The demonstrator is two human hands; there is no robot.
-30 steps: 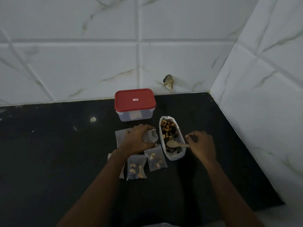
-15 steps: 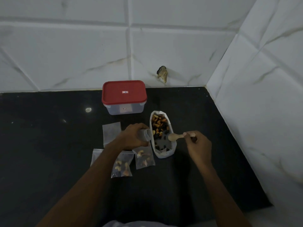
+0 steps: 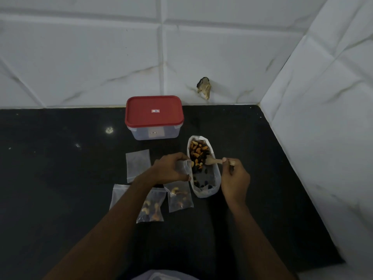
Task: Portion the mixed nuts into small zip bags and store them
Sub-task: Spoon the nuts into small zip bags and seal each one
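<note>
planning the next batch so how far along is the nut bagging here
Done: near filled bag and far filled bag lie on the counter. In hand: left hand holds a small bag open; right hand dips the wooden spoon into the nut pouch. Left: empty bag and another empty bag unfilled; filled bags sit outside the shut red-lidded container.

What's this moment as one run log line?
step: scoop nuts | left hand: holds small zip bag beside nut pouch | right hand: pinches wooden spoon, bowl in pouch | done: two filled bags
</note>
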